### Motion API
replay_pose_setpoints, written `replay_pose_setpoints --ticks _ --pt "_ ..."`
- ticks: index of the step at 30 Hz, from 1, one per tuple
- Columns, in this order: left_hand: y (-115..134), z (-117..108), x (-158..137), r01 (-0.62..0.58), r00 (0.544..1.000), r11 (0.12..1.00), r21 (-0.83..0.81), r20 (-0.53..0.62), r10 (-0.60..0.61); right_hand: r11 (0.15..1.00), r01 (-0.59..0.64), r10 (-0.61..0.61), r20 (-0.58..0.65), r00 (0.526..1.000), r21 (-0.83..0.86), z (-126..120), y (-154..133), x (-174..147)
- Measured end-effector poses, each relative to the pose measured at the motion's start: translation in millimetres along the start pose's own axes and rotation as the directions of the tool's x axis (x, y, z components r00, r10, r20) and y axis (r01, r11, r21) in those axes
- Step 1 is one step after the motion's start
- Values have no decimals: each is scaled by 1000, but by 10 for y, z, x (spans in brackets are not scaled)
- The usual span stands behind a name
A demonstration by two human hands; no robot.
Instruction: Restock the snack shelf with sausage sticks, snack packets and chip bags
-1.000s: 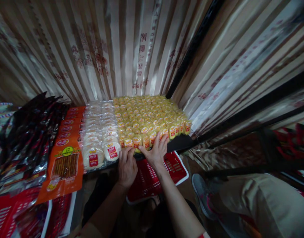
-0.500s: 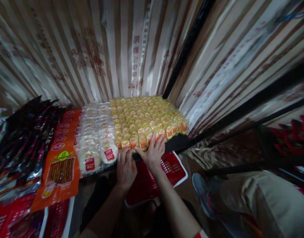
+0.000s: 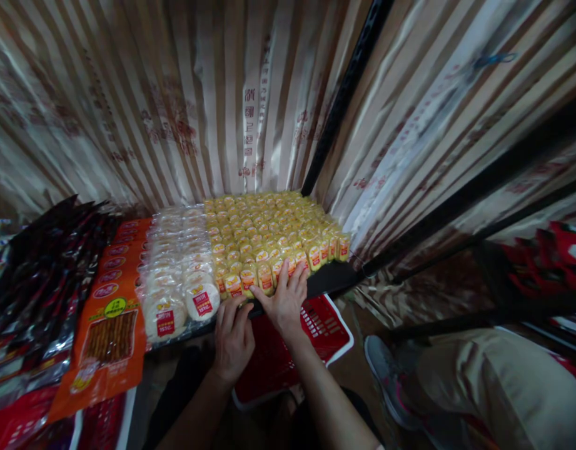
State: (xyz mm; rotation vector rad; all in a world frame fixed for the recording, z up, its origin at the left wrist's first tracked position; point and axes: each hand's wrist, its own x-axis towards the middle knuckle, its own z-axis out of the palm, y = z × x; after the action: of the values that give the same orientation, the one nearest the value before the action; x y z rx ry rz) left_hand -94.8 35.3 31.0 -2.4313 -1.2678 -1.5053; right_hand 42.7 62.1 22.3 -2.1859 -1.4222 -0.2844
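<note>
Many small yellow-wrapped snack packs (image 3: 264, 225) stand in tight rows on a dark shelf (image 3: 332, 279). My right hand (image 3: 285, 306) rests against their front row, thumb and fingers spread over the pack faces, with none lifted out. Just left of it, my left hand (image 3: 234, 337) is at the shelf's front edge, below the yellow packs. Its fingers are bent but slightly apart, and no held item shows in them. Beside the yellow block, clear-wrapped round white cakes (image 3: 202, 295) with red labels stand in two rows.
Orange snack bags (image 3: 110, 334) and dark shiny packets (image 3: 48, 275) lie to the left. A red basket (image 3: 323, 325) with a white rim sits below the shelf. Black frame bars (image 3: 348, 94) cross printed curtains (image 3: 222, 94). Another person's leg (image 3: 485, 381) is at the right.
The view has shifted slightly, so the shelf appears lower. My left hand has dropped a little from the front packs and its fingers look more bent. My right hand stays against them.
</note>
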Motion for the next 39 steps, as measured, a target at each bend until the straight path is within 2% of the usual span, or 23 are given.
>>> replay_pose_setpoints --ticks 3,5,8,10,12,15,19,25,30,35,39 --pt "67 -89 -34 -11 1000 999 41 8 11 1000 -13 13 -12 1000 11 0 -9 -4" --pt "144 -117 18 -38 998 997 61 54 34 1000 -13 14 -14 1000 10 9 -3 -7" --pt "281 -52 287 -79 980 994 78 190 63 1000 -11 11 17 1000 -8 30 22 -6" --pt "348 68 573 -62 953 993 104 301 28 999 -18 20 43 999 -26 44 39 -4" --pt "370 228 882 -97 901 987 124 433 34 999 -34 36 51 998 -38 52 45 -4" --pt "330 475 1241 -109 809 978 180 588 -19 999 -25 25 30 999 -32 48 32 -13" --pt "274 685 1390 -85 671 959 270 727 -145 1000 -9 9 -6 1000 -14 20 0 -27" --pt "311 658 1480 -74 577 954 292 793 -197 1000 -23 23 -15 1000 0 21 -17 -7" --pt "172 689 1795 -20 554 947 322 792 -258 999 -47 48 -31 998 23 26 -30 18" --pt "51 790 1892 12 455 939 344 834 -312 999 -39 39 -12 999 0 -20 -50 23" --pt "60 780 1884 7 445 945 326 846 -295 1000 -23 23 -34 999 -14 8 -30 15"
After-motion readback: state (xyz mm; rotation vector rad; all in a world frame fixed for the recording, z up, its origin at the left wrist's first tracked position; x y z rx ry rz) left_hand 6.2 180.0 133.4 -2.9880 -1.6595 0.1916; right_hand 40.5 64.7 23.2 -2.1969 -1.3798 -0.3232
